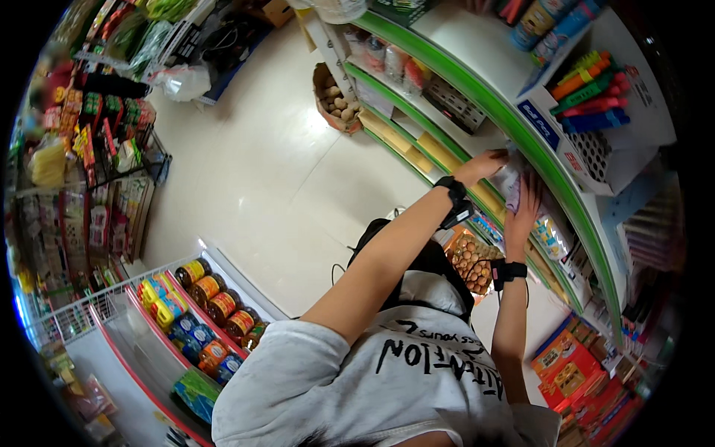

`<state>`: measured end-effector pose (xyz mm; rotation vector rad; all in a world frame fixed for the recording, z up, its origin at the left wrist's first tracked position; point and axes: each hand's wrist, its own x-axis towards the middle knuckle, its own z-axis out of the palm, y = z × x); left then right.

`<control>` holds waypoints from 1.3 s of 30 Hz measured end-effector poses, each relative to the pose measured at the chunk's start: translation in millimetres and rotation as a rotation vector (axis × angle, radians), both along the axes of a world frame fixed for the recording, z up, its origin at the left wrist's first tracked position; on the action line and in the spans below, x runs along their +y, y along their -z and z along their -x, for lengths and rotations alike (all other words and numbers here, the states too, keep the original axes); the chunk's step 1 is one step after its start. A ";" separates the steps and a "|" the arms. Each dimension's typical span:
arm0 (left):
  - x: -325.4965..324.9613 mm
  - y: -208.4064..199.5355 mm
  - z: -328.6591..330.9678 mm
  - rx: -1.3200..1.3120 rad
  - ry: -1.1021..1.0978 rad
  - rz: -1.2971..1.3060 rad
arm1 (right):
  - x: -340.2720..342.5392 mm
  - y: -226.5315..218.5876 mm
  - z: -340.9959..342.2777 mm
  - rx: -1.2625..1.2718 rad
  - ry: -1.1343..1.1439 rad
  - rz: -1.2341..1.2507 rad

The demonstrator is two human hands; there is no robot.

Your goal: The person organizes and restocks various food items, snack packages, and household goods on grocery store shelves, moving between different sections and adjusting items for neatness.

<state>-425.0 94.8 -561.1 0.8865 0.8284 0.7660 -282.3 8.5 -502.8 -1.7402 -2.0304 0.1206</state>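
Package (509,181) in crinkled see-through film, held at a green-edged shop shelf (488,105)

The soft, glossy package, pale with a purplish tint, sits right of centre, a little above the middle of the frame, just below the smooth, curving green strip. The left hand (481,168) reaches it from the left, with bent fingers at its upper end; they seem to grip the film, but the fingertips are partly hidden. The right hand (524,203) lies along its right side, fingers fairly straight and pressed to the wrapping rather than clenched. Each wrist wears a black strap with a boxy device.

At the upper right, a stiff card box (540,123) holds slim highlighters in yellow, orange, green, pink and blue. Below the hands, round brown eggs (471,262) fill an open container. Near the top centre, a rough brown cardboard carton (320,79) holds rounded tan lumps, too small to identify.

At the lower left, rounded dark bottles (223,305) with bright labels stand in a row beside thin white wire mesh (68,322). Shiny pale floor (249,141) stretches between the shelves. The person's white fabric shirt (417,357), with black lettering, fills the bottom centre.
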 end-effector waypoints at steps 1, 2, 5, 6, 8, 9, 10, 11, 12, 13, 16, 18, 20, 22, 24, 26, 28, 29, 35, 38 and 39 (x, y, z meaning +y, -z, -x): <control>-1.3 -1.5 18.9 -0.058 0.087 -0.018 | 2.2 0.1 8.9 -0.013 -0.028 -0.042; -9.1 6.1 34.9 -0.038 0.057 -0.074 | 4.7 8.4 4.0 0.045 -0.078 -0.025; -51.0 -10.0 77.8 -0.202 -0.112 0.082 | -4.2 8.0 11.6 -0.122 -0.028 -0.060; -63.8 -10.4 84.9 -0.151 -0.183 0.086 | -3.7 13.5 7.9 -0.122 -0.094 -0.099; -87.2 -5.0 92.9 -0.140 -0.306 0.164 | -6.8 16.9 2.0 -0.172 -0.098 -0.092; -99.4 24.7 91.9 -0.155 -0.400 0.227 | -8.4 18.1 4.4 -0.194 -0.103 -0.088; -109.1 33.5 92.0 -0.139 -0.440 0.276 | -9.0 16.3 5.8 -0.155 -0.111 -0.085; -118.3 37.8 91.9 -0.126 -0.474 0.324 | -10.1 14.2 4.6 -0.157 -0.112 -0.066; -125.1 42.9 91.2 -0.115 -0.459 0.367 | -11.8 11.4 1.8 -0.164 -0.103 -0.053; -131.8 48.1 91.5 -0.102 -0.440 0.411 | -14.7 8.0 0.6 -0.171 -0.090 -0.038; -138.8 42.2 94.3 -0.073 -0.352 0.452 | -18.7 19.2 -41.8 -0.065 -0.043 -0.015; -138.4 30.0 100.9 -0.071 -0.305 0.464 | -25.4 1.9 -33.6 0.364 0.152 0.090; -138.5 6.9 119.3 -0.175 -0.188 0.427 | -35.7 -34.4 13.5 0.433 0.127 -0.055; -145.3 -34.7 148.3 -0.234 -0.049 0.419 | -44.7 -30.5 41.0 0.290 0.022 -0.156; -150.3 -49.4 183.7 -0.258 0.050 0.534 | -62.4 0.4 99.6 0.299 0.060 0.244; -155.6 -47.2 206.8 -0.318 -0.056 0.744 | -75.8 9.9 183.5 0.385 -0.155 0.533; -161.2 15.7 242.9 -0.502 -0.136 0.664 | -83.9 9.8 263.8 0.367 -0.373 0.804; -164.2 34.2 259.2 -0.598 -0.169 0.631 | -83.2 7.9 288.1 0.309 -0.493 0.876; -185.0 15.1 346.9 -0.581 -0.494 0.842 | -41.7 1.3 326.0 0.621 -0.328 0.735; -175.0 40.4 367.3 -0.586 -0.530 0.761 | 7.8 7.1 311.0 0.521 -0.079 0.346; -170.2 37.7 376.3 -0.605 -0.537 0.752 | 22.1 2.8 312.2 0.465 -0.023 0.170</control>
